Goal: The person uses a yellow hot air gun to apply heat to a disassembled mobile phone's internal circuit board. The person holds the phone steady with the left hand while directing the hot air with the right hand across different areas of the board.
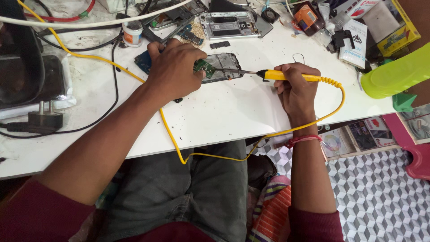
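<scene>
Right hand [296, 87] closed in a pen-like grip around the yellow handle of a soldering iron [286, 75]. Iron's long axis runs almost level across the white table [224, 116], handle on the person's right, dark metal tip pointing left. Tip meets the near edge of a small green circuit board [204, 67]; whether it truly touches cannot be told at this size. The iron's yellow cord [342, 96] coils off the handle's rear, loops down past the table edge, crosses the lap and climbs back over the tabletop to the far left.

Left hand [174, 67] lies palm down, fingers curled, pinching the green board and pressing it against an opened phone frame [224, 67] beneath. Frame lies flat, long side roughly parallel to the iron.

Progress, judged from the layout: phone already stripped to its frame, board exposed and pinned in place, iron brought to the joint. Soldering looks mid-course; no reassembly visible, and loose parts lie around.

Further out: a second gutted phone body [230, 23] at the table's back, a small white jar [132, 33], a black plug [45, 120] at left, a lime-green bottle [394, 74] at right.
</scene>
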